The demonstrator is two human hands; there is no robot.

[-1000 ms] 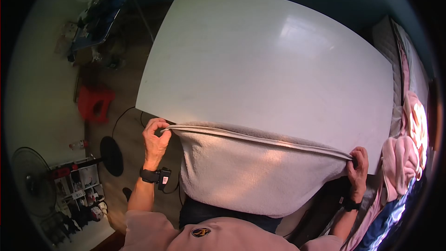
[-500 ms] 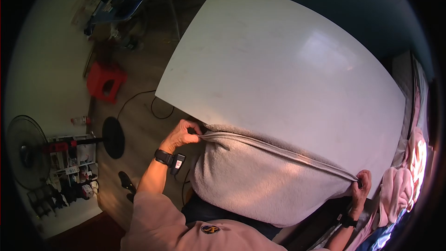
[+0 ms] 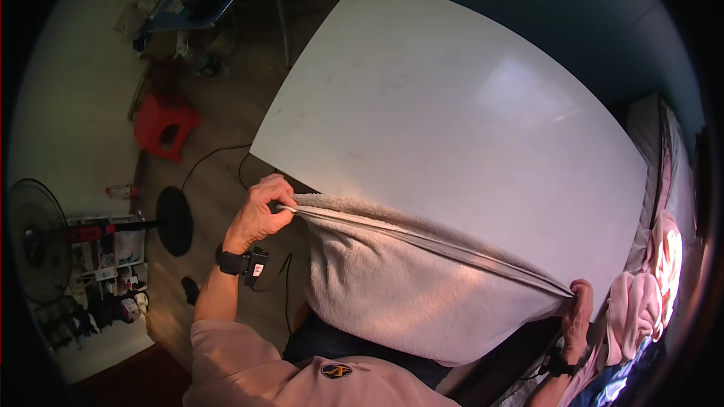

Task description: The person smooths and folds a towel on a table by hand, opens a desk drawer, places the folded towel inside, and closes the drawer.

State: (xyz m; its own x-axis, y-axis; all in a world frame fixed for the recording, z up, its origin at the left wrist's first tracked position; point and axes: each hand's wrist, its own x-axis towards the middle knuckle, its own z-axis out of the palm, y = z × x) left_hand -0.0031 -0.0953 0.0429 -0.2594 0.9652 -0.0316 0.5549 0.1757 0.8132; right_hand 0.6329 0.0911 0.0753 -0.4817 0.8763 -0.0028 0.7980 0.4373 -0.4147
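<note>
A light, fuzzy cloth [image 3: 407, 279] is stretched between my hands along the near edge of a white table [image 3: 452, 98]. Its folded upper edge runs from one hand to the other, and the rest hangs toward my lap. My left hand [image 3: 264, 207] pinches the left corner just off the table's near left edge. At the right corner, my right hand [image 3: 578, 313] is closed on the cloth beside the table's near right side. Both wrists wear black bands.
A red stool [image 3: 164, 126] and a black fan [image 3: 34, 241] stand at the left, near a shelf of small items [image 3: 113, 271]. Cables lie on the floor. Pink bedding [image 3: 637, 301] is heaped at the right beside a mattress [image 3: 645, 132].
The view has turned, so the table appears further right. Since half a second ago, my left hand has moved left, pulling the cloth's left corner outward. Both hands keep hold of the cloth.
</note>
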